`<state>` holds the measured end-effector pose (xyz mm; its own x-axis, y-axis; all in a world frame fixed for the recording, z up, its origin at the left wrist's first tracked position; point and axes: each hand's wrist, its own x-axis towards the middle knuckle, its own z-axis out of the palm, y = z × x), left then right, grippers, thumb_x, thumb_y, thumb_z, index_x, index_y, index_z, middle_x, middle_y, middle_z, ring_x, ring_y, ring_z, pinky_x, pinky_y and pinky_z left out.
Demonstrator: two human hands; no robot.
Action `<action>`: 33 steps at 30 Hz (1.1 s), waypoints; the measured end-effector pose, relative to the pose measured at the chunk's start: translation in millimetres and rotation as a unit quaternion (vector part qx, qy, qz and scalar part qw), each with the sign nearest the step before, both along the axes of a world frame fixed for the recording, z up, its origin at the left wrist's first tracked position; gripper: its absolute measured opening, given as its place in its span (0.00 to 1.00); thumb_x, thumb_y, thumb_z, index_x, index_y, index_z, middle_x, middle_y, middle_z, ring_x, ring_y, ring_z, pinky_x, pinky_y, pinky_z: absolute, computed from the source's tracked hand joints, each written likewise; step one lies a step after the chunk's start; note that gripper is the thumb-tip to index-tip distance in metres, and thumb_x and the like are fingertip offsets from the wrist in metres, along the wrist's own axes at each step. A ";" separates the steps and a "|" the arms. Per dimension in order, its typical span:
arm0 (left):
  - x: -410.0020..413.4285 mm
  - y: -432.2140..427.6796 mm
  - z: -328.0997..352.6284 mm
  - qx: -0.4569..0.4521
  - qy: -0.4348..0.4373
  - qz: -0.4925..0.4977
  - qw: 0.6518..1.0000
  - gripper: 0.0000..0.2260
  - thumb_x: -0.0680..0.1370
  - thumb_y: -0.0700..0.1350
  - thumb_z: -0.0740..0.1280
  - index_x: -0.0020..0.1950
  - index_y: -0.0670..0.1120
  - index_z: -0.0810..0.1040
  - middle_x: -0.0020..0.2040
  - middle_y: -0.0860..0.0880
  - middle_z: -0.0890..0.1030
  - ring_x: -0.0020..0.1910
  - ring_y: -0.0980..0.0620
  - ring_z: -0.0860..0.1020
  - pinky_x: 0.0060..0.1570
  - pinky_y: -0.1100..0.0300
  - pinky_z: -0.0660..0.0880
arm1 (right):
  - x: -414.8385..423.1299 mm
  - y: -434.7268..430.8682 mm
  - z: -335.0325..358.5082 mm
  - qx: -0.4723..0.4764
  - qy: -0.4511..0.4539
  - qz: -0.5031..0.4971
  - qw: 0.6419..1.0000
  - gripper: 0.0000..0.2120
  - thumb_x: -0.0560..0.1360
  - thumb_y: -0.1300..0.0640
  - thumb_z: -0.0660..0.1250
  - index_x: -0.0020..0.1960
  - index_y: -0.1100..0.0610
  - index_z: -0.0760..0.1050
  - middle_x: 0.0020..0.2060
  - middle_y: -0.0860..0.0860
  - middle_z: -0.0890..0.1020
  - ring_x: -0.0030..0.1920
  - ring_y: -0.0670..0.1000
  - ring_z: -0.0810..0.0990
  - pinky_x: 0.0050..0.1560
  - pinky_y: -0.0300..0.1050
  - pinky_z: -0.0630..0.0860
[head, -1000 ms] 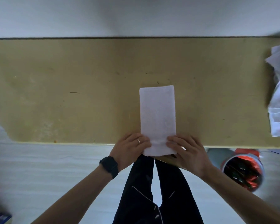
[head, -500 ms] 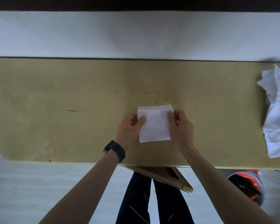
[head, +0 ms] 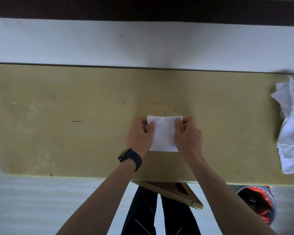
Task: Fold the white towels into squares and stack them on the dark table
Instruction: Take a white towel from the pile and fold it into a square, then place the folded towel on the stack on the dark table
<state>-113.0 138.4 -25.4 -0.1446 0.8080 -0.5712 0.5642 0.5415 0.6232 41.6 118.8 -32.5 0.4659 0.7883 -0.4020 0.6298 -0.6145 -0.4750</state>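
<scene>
A white towel (head: 164, 134), folded into a small near-square, lies flat in the middle of the yellowish table (head: 75, 116). My left hand (head: 139, 135) pinches its left edge, thumb on top. On the opposite edge my right hand (head: 187, 135) pinches it the same way. A heap of unfolded white towels (head: 292, 126) sits at the table's right end. A dark strip (head: 143, 9) runs across the top of the view, beyond a white band.
A tilted wooden frame (head: 173, 192) sticks out under the table's near edge by my legs. A bin with a red liner (head: 256, 203) stands on the floor at lower right. A black watch (head: 130, 158) is on my left wrist.
The long towel strip was folded in half away from me into a square. Both hands moved from its near end to its far corners, and the view tilted up.
</scene>
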 end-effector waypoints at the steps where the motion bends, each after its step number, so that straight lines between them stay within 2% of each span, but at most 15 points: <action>1: 0.3 1.0 0.4 -0.001 0.017 -0.013 1.000 0.10 0.80 0.57 0.62 0.52 0.52 0.72 0.40 0.52 0.79 0.36 0.53 0.78 0.32 0.59 0.73 | -0.8 0.3 1.0 -0.006 -0.014 0.010 1.000 0.13 0.83 0.43 0.54 0.51 0.52 0.68 0.37 0.50 0.80 0.36 0.56 0.75 0.36 0.48 0.69; 4: -0.4 2.4 3.6 0.003 0.097 -0.054 0.994 0.14 0.80 0.62 0.60 0.54 0.52 0.69 0.42 0.54 0.80 0.38 0.51 0.79 0.38 0.54 0.77 | -2.0 -1.3 7.3 -0.031 -0.056 0.026 0.998 0.13 0.82 0.43 0.55 0.53 0.53 0.67 0.40 0.49 0.76 0.37 0.55 0.73 0.39 0.48 0.67; 7: -1.6 -1.9 7.6 0.014 0.165 -0.073 0.984 0.20 0.79 0.65 0.58 0.60 0.50 0.68 0.49 0.51 0.78 0.43 0.46 0.78 0.43 0.53 0.76 | -0.1 -9.7 13.3 -0.028 -0.089 0.013 0.996 0.16 0.79 0.40 0.58 0.55 0.54 0.68 0.47 0.49 0.73 0.44 0.53 0.71 0.44 0.48 0.66; 10: 3.5 -6.0 12.8 0.011 0.200 -0.099 0.975 0.21 0.80 0.62 0.60 0.62 0.47 0.67 0.54 0.47 0.75 0.47 0.43 0.78 0.43 0.53 0.73 | -2.7 -14.3 19.0 -0.040 -0.086 0.011 0.995 0.22 0.76 0.38 0.63 0.58 0.55 0.70 0.51 0.50 0.73 0.50 0.53 0.71 0.45 0.47 0.66; 13: 14.1 1.8 16.6 -0.028 0.208 -0.093 0.973 0.20 0.80 0.58 0.64 0.62 0.44 0.69 0.56 0.44 0.76 0.51 0.42 0.78 0.44 0.52 0.73 | -7.4 -8.2 21.3 -0.072 -0.069 0.014 0.995 0.23 0.75 0.40 0.67 0.61 0.55 0.69 0.54 0.51 0.75 0.53 0.54 0.73 0.46 0.48 0.69; 17: 23.4 14.6 22.2 -0.111 0.159 -0.019 0.981 0.15 0.80 0.52 0.65 0.59 0.43 0.70 0.56 0.43 0.78 0.53 0.41 0.79 0.49 0.49 0.77 | -7.7 9.2 25.3 -0.141 0.024 -0.046 0.989 0.22 0.74 0.45 0.69 0.61 0.57 0.69 0.53 0.54 0.79 0.55 0.58 0.78 0.48 0.51 0.75; 20: 27.0 27.4 28.5 -0.162 0.140 -0.014 0.977 0.12 0.81 0.47 0.62 0.60 0.41 0.75 0.59 0.42 0.79 0.58 0.41 0.79 0.53 0.50 0.75 | -6.4 18.6 29.0 -0.166 0.094 -0.079 0.978 0.19 0.75 0.49 0.68 0.62 0.57 0.73 0.53 0.55 0.81 0.54 0.58 0.80 0.43 0.47 0.72; 22: 26.2 28.2 30.2 -0.166 0.146 -0.037 0.975 0.13 0.81 0.48 0.61 0.60 0.41 0.77 0.61 0.43 0.79 0.59 0.42 0.79 0.57 0.51 0.76 | -2.8 19.9 30.5 -0.171 0.128 -0.079 0.974 0.17 0.74 0.51 0.69 0.60 0.57 0.76 0.48 0.53 0.81 0.49 0.57 0.80 0.42 0.46 0.73; 24: 23.3 23.7 31.9 -0.145 0.113 -0.020 0.983 0.16 0.80 0.51 0.63 0.62 0.42 0.77 0.61 0.42 0.78 0.58 0.41 0.78 0.57 0.49 0.77 | 1.5 18.6 33.0 -0.167 0.154 -0.073 0.971 0.14 0.74 0.51 0.69 0.57 0.56 0.77 0.43 0.50 0.78 0.45 0.54 0.78 0.42 0.45 0.72; 27: 12.5 15.4 43.0 -0.088 0.004 0.023 0.996 0.13 0.78 0.51 0.68 0.56 0.44 0.74 0.55 0.45 0.78 0.50 0.45 0.77 0.48 0.54 0.75 | 10.1 12.4 45.8 -0.092 0.223 -0.105 0.965 0.09 0.72 0.54 0.72 0.52 0.54 0.79 0.42 0.50 0.81 0.45 0.54 0.79 0.43 0.46 0.74; 29: 2.5 17.5 63.4 -0.045 -0.054 0.038 0.997 0.12 0.76 0.48 0.72 0.54 0.45 0.73 0.51 0.47 0.79 0.46 0.48 0.76 0.42 0.56 0.74 | 16.0 10.1 68.8 -0.020 0.274 -0.113 0.955 0.04 0.72 0.58 0.73 0.47 0.54 0.80 0.38 0.50 0.82 0.41 0.52 0.79 0.38 0.43 0.74; 33: -21.3 25.7 131.1 0.065 -0.106 0.007 0.992 0.15 0.73 0.47 0.77 0.57 0.47 0.80 0.48 0.50 0.82 0.46 0.50 0.80 0.46 0.56 0.77 | 25.3 9.6 142.1 0.104 0.310 -0.051 0.944 0.03 0.74 0.58 0.74 0.42 0.52 0.82 0.33 0.44 0.82 0.34 0.44 0.77 0.33 0.34 0.72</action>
<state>-134.3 164.1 105.7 -0.0431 0.8754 -0.4814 0.4060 0.4556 0.7922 66.9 128.5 109.6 0.2701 0.8440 -0.4634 0.1330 -0.5094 -0.8502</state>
